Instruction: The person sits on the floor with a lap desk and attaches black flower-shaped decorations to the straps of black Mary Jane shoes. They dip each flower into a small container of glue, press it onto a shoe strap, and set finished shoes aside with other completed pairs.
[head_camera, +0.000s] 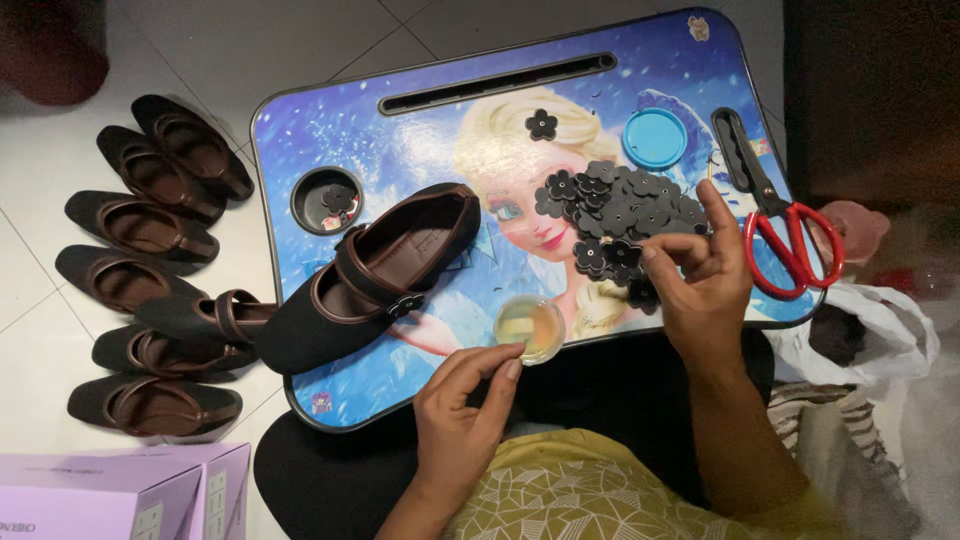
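A black flat shoe (370, 280) with a brown strap lies on a blue picture-printed lap tray (420, 150). My left hand (465, 400) touches the near side of a small round clear pot of yellowish glue (530, 327) at the tray's front edge. My right hand (705, 275) is at the near edge of a pile of black flower-shaped pieces (620, 205), its fingers pinched together; whether it holds a piece I cannot tell. A single black flower (541, 124) lies apart, farther back.
A blue round lid (655, 138) and red-handled scissors (780, 225) lie on the tray's right side. The tray's cup recess (325, 200) holds a flower piece. Several matching shoes (150, 270) line the tiled floor at left. Lilac boxes (120, 495) stand at bottom left.
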